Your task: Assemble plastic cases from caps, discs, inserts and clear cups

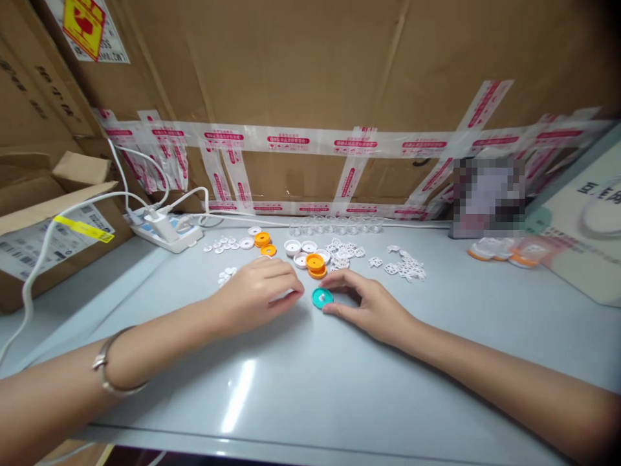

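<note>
A teal round disc (315, 302) with a raised rim lies on the table, a small white piece standing at its middle. My right hand (371, 305) grips this disc at its right edge between thumb and fingers. Just left of it, my left hand (259, 292) is closed in a pinch, fingertips apart from the disc; whatever they hold, if anything, is hidden. Beyond the disc sit stacked orange round parts (315, 261) and white ring-shaped cups (292, 246). More orange discs (262, 239) and small white pegs (228, 242) lie behind my left hand.
Small white cut-out pieces (406, 266) are scattered at the right. Clear round parts (334, 224) line the back, before a large taped carton (291, 71). A power strip (169, 234) with white cables and an open box (63, 243) stand left. A phone-like blurred object (485, 197) leans at right.
</note>
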### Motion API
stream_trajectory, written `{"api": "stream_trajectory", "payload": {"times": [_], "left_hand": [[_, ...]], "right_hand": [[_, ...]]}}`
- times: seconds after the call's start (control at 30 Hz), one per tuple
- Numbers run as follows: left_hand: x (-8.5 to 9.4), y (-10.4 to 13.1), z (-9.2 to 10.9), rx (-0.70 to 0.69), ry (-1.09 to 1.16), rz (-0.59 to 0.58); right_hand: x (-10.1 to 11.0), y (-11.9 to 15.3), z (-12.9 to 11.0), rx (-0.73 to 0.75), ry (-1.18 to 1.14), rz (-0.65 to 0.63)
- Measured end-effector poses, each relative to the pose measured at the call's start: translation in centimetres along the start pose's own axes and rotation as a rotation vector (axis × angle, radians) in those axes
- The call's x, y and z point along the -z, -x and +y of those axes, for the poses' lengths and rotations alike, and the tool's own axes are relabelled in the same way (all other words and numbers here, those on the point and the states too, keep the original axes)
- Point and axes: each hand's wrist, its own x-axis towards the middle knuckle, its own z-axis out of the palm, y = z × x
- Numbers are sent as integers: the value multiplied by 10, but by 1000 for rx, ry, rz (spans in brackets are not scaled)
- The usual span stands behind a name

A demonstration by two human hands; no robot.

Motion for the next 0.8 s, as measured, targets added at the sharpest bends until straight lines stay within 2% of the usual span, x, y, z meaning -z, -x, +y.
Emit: {"api": "stream_trajectory", "payload": {"times": [0.1,0.2,0.5,0.63,0.8], "left_hand": [[-23,-7,-4,-6,22,40],[-34,-8,-10,-22,51,49],[-40,-8,-14,-95,93,9],[-41,-7,-17,-145,57,26],[-41,-4,-20,-141,86,53]], "right_hand": [[-2,-3,1,33,-45,-9],[-3,-5,0,57,-59,-30],[-2,-6,2,77,-32,-24],[-3,-6,2,72,-13,-20],[-3,-5,0,62,-9,-9]]}}
